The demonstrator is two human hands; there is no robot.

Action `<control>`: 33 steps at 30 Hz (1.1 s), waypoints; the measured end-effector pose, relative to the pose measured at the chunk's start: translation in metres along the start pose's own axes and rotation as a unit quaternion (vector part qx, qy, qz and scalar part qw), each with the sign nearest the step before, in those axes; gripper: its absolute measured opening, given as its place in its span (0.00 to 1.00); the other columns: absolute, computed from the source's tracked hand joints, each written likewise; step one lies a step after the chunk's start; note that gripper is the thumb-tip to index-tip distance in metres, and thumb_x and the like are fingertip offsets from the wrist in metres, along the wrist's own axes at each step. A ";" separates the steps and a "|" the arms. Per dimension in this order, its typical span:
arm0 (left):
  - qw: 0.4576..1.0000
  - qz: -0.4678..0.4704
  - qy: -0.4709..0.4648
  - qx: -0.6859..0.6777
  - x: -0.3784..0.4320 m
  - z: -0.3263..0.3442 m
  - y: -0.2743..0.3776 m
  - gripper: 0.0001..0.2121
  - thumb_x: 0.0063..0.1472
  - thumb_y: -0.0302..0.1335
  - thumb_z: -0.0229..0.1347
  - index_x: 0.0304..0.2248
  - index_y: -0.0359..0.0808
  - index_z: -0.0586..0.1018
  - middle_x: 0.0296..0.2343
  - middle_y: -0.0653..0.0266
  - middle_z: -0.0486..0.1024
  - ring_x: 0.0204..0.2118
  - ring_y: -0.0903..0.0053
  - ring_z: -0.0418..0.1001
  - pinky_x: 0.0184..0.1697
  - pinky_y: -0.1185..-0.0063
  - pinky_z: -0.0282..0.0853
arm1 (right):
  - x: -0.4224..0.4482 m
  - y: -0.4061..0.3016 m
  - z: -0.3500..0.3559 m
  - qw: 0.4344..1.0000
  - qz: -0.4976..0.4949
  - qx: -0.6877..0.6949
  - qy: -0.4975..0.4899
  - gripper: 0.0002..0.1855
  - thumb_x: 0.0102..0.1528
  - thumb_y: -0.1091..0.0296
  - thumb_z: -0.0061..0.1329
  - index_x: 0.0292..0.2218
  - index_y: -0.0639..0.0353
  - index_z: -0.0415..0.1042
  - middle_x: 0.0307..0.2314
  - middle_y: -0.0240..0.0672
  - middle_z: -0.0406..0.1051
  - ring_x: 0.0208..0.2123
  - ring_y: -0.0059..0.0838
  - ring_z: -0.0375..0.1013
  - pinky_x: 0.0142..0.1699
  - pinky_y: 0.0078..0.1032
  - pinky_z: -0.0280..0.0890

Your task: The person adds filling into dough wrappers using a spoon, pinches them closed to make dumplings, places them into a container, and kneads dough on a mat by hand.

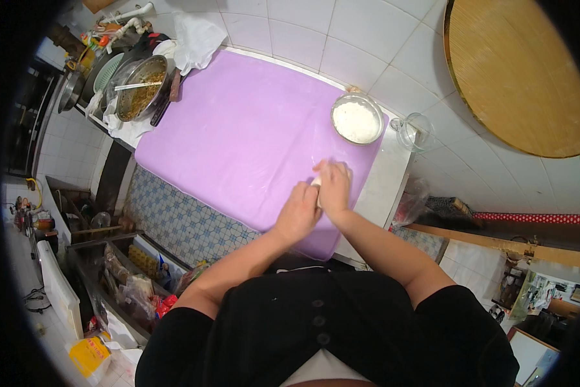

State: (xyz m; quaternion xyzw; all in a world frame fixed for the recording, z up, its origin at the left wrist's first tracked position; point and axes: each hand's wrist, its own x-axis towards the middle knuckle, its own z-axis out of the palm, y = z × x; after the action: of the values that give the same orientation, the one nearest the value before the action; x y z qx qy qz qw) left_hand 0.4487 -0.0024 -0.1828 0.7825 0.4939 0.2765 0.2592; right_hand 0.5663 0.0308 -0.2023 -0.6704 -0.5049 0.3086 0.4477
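Close together over the front right of a lilac mat [236, 126], my two hands work on a piece of white dough [317, 184]. Only a small strip of the dough shows; the fingers cover the rest. My left hand [298, 209] curls against its near left side. On the right side, my right hand [334, 187] wraps over it with bent fingers. Beyond my hands, near the mat's far right corner, sits a round metal bowl [357, 119] of white flour.
A clear glass jug [413, 131] stands right of the mat. At the far left are a metal bowl of filling [142, 99] with chopsticks [138, 86] across it, and a knife with a wooden handle [175, 86]. A large round wooden board [520, 77] leans at the tiled wall.
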 end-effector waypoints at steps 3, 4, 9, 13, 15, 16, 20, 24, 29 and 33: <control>0.999 0.018 0.023 -0.039 0.004 0.008 0.000 0.25 0.45 0.19 0.57 0.44 0.29 0.62 0.32 0.48 0.63 0.34 0.54 0.64 0.39 0.69 0.64 | 0.010 0.016 -0.003 0.968 -0.189 -0.160 0.040 0.15 0.51 0.56 0.46 0.26 0.58 0.74 0.25 0.40 0.68 0.32 0.42 0.65 0.43 0.32 0.59; 0.996 -0.026 0.065 -0.051 0.012 0.004 0.001 0.24 0.46 0.20 0.58 0.43 0.29 0.63 0.33 0.47 0.64 0.34 0.53 0.65 0.38 0.68 0.64 | 0.021 0.018 -0.002 0.953 -0.236 -0.187 0.036 0.12 0.50 0.59 0.47 0.26 0.57 0.74 0.25 0.38 0.68 0.31 0.43 0.64 0.43 0.33 0.59; 0.978 -0.189 -0.079 -0.044 0.044 -0.017 -0.024 0.21 0.48 0.24 0.57 0.43 0.29 0.68 0.33 0.48 0.70 0.37 0.60 0.69 0.40 0.68 0.66 | 0.054 0.001 0.021 0.986 0.054 -0.157 -0.002 0.12 0.53 0.58 0.46 0.28 0.55 0.75 0.29 0.36 0.70 0.33 0.41 0.66 0.43 0.31 0.59; 0.943 -0.213 0.055 -0.251 0.015 -0.042 -0.082 0.19 0.49 0.25 0.56 0.42 0.29 0.70 0.34 0.56 0.72 0.37 0.75 0.71 0.39 0.78 0.68 | 0.044 -0.032 0.022 0.923 0.240 0.257 -0.157 0.12 0.55 0.59 0.45 0.33 0.56 0.75 0.32 0.39 0.72 0.36 0.41 0.68 0.41 0.30 0.62; 0.933 -0.215 0.147 -0.249 -0.002 -0.065 -0.105 0.18 0.50 0.25 0.55 0.42 0.28 0.70 0.33 0.56 0.72 0.37 0.74 0.71 0.39 0.80 0.68 | 0.060 -0.036 -0.009 0.941 0.199 0.213 -0.170 0.09 0.53 0.66 0.46 0.35 0.57 0.74 0.33 0.43 0.71 0.34 0.41 0.69 0.40 0.32 0.63; 0.921 -0.239 0.182 -0.249 -0.010 -0.075 -0.119 0.18 0.51 0.25 0.54 0.42 0.28 0.69 0.34 0.56 0.72 0.37 0.74 0.71 0.39 0.80 0.68 | 0.077 -0.019 -0.023 0.994 0.048 0.042 -0.092 0.10 0.51 0.69 0.46 0.36 0.58 0.73 0.32 0.44 0.71 0.34 0.41 0.70 0.39 0.32 0.63; 0.879 -0.369 0.241 -0.184 -0.028 -0.094 -0.147 0.16 0.55 0.27 0.49 0.43 0.28 0.68 0.35 0.54 0.72 0.36 0.73 0.71 0.39 0.78 0.68 | 0.136 -0.003 -0.046 0.956 -0.175 -0.236 0.010 0.13 0.46 0.73 0.46 0.36 0.59 0.74 0.30 0.45 0.70 0.35 0.42 0.71 0.42 0.32 0.64; 0.893 -0.372 0.202 -0.154 -0.029 -0.103 -0.139 0.16 0.57 0.28 0.47 0.43 0.28 0.67 0.35 0.53 0.72 0.35 0.71 0.72 0.39 0.76 0.68 | 0.160 -0.004 -0.041 0.935 -0.038 -0.325 -0.139 0.14 0.45 0.75 0.48 0.36 0.57 0.76 0.32 0.44 0.72 0.37 0.41 0.71 0.45 0.31 0.64; 0.926 -0.320 0.157 -0.127 -0.034 -0.103 -0.140 0.17 0.56 0.29 0.48 0.44 0.29 0.66 0.36 0.52 0.72 0.37 0.69 0.72 0.40 0.75 0.67 | 0.177 0.000 -0.050 0.943 0.071 -0.290 -0.149 0.11 0.43 0.75 0.51 0.32 0.55 0.78 0.27 0.40 0.74 0.32 0.33 0.73 0.39 0.29 0.66; 0.915 -0.324 0.156 -0.184 -0.039 -0.104 -0.156 0.21 0.55 0.30 0.51 0.46 0.28 0.65 0.39 0.51 0.70 0.40 0.70 0.70 0.42 0.76 0.67 | 0.169 -0.010 -0.047 0.971 0.208 0.042 -0.107 0.09 0.47 0.79 0.50 0.34 0.65 0.73 0.26 0.34 0.72 0.28 0.21 0.71 0.31 0.17 0.66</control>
State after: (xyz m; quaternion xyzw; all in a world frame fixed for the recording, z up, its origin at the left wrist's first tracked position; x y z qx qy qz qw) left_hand 0.2651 0.0340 -0.2215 0.4650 0.6952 0.3819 0.3933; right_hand 0.6537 0.1796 -0.1674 -0.7042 -0.3863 0.4858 0.3446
